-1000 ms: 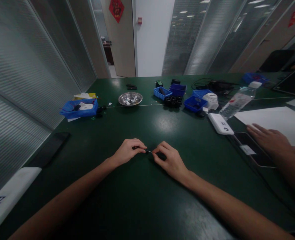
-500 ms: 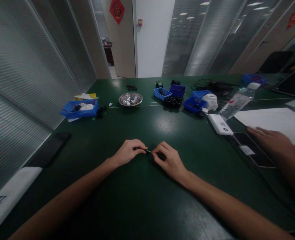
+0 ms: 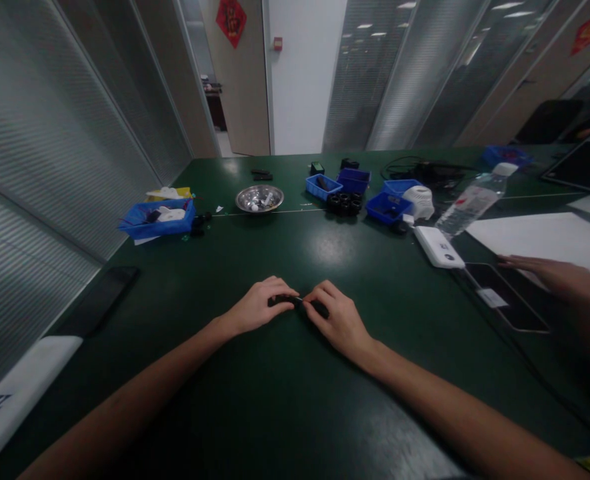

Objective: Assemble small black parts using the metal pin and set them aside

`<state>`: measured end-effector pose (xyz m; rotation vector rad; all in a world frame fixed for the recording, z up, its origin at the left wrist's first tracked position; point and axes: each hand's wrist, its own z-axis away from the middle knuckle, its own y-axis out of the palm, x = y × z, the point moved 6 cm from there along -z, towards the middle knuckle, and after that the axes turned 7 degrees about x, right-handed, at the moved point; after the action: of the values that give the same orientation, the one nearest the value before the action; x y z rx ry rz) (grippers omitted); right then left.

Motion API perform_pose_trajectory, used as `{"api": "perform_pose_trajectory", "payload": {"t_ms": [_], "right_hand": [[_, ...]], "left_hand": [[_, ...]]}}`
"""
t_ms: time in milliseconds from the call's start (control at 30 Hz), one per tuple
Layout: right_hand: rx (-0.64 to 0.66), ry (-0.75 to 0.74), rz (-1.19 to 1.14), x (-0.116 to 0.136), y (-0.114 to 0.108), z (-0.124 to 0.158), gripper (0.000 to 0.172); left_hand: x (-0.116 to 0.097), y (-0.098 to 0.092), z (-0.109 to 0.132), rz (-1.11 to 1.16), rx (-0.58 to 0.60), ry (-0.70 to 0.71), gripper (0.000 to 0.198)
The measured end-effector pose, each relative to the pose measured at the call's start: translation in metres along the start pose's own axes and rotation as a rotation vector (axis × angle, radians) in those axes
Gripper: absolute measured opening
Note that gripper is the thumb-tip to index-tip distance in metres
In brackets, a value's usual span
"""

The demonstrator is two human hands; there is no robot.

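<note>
At the centre of the frame, low on the green bench (image 3: 295, 413), the left hand (image 3: 255, 310) and right hand (image 3: 337, 320) meet fingertip to fingertip. Each grip is pinched on one end of a small black part (image 3: 297, 305), held just above the bench, probably so both ends stay steady for fine work; what the part is cannot be told. Across the upper middle sit a steel bowl (image 3: 259, 198) and blue bins (image 3: 157, 220). A co-worker's hand (image 3: 557, 277) rests at the right edge beside a phone (image 3: 505, 303).
</note>
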<state>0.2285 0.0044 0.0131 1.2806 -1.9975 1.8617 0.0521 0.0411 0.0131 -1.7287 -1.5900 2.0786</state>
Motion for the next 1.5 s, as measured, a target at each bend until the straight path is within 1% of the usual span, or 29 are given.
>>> {"api": "perform_pose_trajectory", "payload": {"t_ms": [100,200,300,433,533,700,800,833,900,967,1033,1100,1167,1267,1333,1400,1500], "right_hand": [[0.029,0.036,0.075,-0.001,0.003,0.0,0.009],[0.027,0.045,0.104,-0.001,0.003,0.0,0.009],[-0.016,0.072,0.11,-0.004,-0.002,0.001,0.009],[-0.105,0.139,0.079,-0.015,-0.013,0.0,0.011],[-0.133,0.148,0.049,-0.019,-0.017,-0.001,0.012],[-0.113,0.128,0.027,-0.017,-0.015,-0.001,0.012],[-0.104,0.132,0.018,-0.014,-0.015,0.0,0.012],[-0.1,0.137,0.014,-0.013,-0.016,0.0,0.012],[-0.08,0.146,0.002,-0.012,-0.017,0.0,0.012],[-0.064,0.148,-0.009,-0.012,-0.017,0.0,0.012],[-0.058,0.141,-0.013,-0.012,-0.017,0.0,0.013],[-0.053,0.134,-0.014,-0.013,-0.017,0.0,0.013],[-0.048,0.13,-0.011,-0.014,-0.016,0.0,0.012],[-0.053,0.117,-0.018,-0.012,-0.016,-0.001,0.012],[-0.054,0.104,-0.03,-0.011,-0.017,-0.001,0.011],[-0.058,0.092,-0.036,-0.01,-0.017,-0.001,0.01],[-0.062,0.079,-0.034,-0.01,-0.017,0.0,0.01]], "left_hand": [[-0.003,0.001,0.0,-0.047,-0.009,-0.008,0.023],[-0.005,0.001,0.0,-0.042,-0.01,-0.009,0.027],[-0.005,0.001,0.0,-0.023,0.007,-0.001,0.027],[-0.004,-0.002,0.001,-0.02,-0.014,0.001,0.023],[-0.005,-0.001,0.002,-0.039,-0.011,0.023,0.022],[-0.009,0.003,0.003,-0.108,0.022,0.082,0.025],[-0.001,-0.003,0.006,-0.158,0.018,0.063,0.027],[0.005,-0.009,0.008,-0.174,0.007,0.042,0.027],[0.024,-0.027,0.014,-0.21,-0.033,-0.021,0.028],[0.05,-0.052,0.023,-0.247,-0.082,-0.107,0.029],[0.081,-0.081,0.036,-0.29,-0.139,-0.213,0.03],[0.113,-0.114,0.056,-0.343,-0.225,-0.33,0.028],[0.143,-0.146,0.082,-0.413,-0.319,-0.438,0.028],[0.178,-0.182,0.123,-0.526,-0.437,-0.601,0.032],[0.193,-0.198,0.147,-0.601,-0.509,-0.708,0.035],[0.201,-0.207,0.164,-0.656,-0.572,-0.79,0.038],[0.202,-0.21,0.171,-0.68,-0.616,-0.849,0.038]]}}
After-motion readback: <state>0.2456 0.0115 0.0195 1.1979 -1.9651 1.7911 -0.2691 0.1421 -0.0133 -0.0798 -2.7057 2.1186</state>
